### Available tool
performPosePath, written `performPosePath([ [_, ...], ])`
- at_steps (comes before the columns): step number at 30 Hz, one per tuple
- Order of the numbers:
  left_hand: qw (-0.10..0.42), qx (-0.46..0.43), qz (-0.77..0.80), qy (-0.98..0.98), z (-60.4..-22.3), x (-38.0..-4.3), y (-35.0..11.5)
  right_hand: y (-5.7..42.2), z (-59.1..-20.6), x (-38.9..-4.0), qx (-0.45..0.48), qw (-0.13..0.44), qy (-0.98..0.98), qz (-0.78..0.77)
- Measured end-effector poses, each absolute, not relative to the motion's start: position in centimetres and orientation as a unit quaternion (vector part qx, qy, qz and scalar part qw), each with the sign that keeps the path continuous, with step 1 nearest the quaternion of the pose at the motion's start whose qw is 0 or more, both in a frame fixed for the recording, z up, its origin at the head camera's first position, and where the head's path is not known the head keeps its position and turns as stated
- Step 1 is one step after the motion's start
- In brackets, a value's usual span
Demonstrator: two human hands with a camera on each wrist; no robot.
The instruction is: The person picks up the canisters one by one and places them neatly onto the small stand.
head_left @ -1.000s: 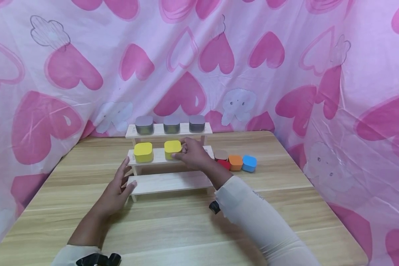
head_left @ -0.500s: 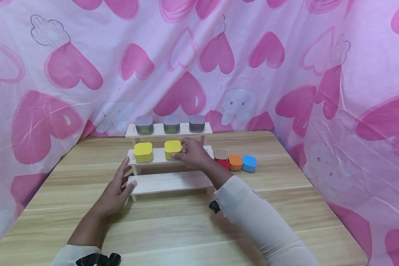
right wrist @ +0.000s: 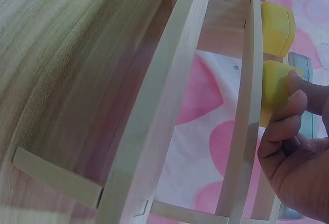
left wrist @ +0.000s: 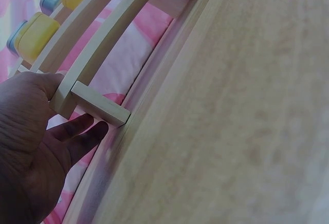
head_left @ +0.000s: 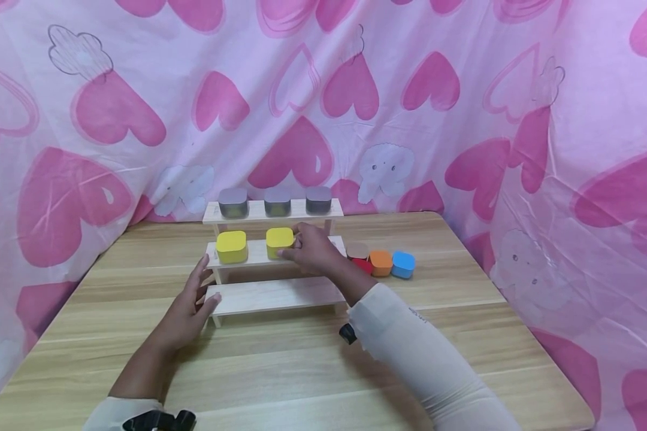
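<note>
A three-step wooden stand (head_left: pixel 280 296) stands on the table. At its left end is my left hand (head_left: pixel 186 314), fingers extended and thumb touching the lowest step's corner; in the left wrist view, several fingers (left wrist: pixel 85 141) stretch out below that step. My right hand (head_left: pixel 315 248) pinches a yellow rounded box (head_left: pixel 279 241) on the middle step between thumb and fingertips. Another yellow rounded box (head_left: pixel 232 247) sits to its left on the same step, apart from it. In the right wrist view, the pinched yellow box (right wrist: pixel 273 88) is partly hidden by my fingers.
Three grey rounded boxes (head_left: pixel 277 202) line the top step. Right of the stand on the table (head_left: pixel 280 383) are an orange box (head_left: pixel 381 263), a blue box (head_left: pixel 404 264), a partly hidden red one (head_left: pixel 363 265) and a brownish one (head_left: pixel 358 251). A pink heart-print cloth (head_left: pixel 221 155) hangs behind.
</note>
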State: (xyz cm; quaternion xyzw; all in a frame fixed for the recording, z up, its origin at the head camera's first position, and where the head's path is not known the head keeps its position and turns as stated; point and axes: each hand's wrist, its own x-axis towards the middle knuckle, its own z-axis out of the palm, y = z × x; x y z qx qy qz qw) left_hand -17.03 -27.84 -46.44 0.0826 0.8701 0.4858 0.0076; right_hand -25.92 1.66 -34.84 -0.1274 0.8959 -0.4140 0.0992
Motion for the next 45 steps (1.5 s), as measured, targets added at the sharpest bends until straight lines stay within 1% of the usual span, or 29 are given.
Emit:
performPosePath([
  [11, 0.008, 0.082, 0.485, 0.871, -46.5, -17.0, -27.9, 2.3, -35.0, -26.0, -0.124, 0.103, 0.901, -0.403],
  [21, 0.007, 0.082, 0.485, 0.870, -46.6, -17.1, -27.9, 4.1, -35.1, -25.0, -0.124, 0.079, 0.913, -0.380],
  [28, 0.007, 0.081, 0.484, 0.871, -46.5, -17.0, -27.9, 6.6, -34.8, -23.1, -0.118, 0.055, 0.908, -0.399],
  [35, 0.011, 0.080, 0.482, 0.872, -46.4, -17.0, -28.0, 9.5, -35.4, -21.7, -0.119, 0.040, 0.893, -0.431],
  [42, 0.013, 0.082, 0.483, 0.872, -46.5, -17.1, -28.1, 12.6, -36.7, -21.3, -0.150, 0.019, 0.865, -0.478],
  [45, 0.015, 0.080, 0.482, 0.873, -46.4, -17.2, -28.0, 13.9, -37.5, -21.6, -0.150, 0.027, 0.853, -0.499],
])
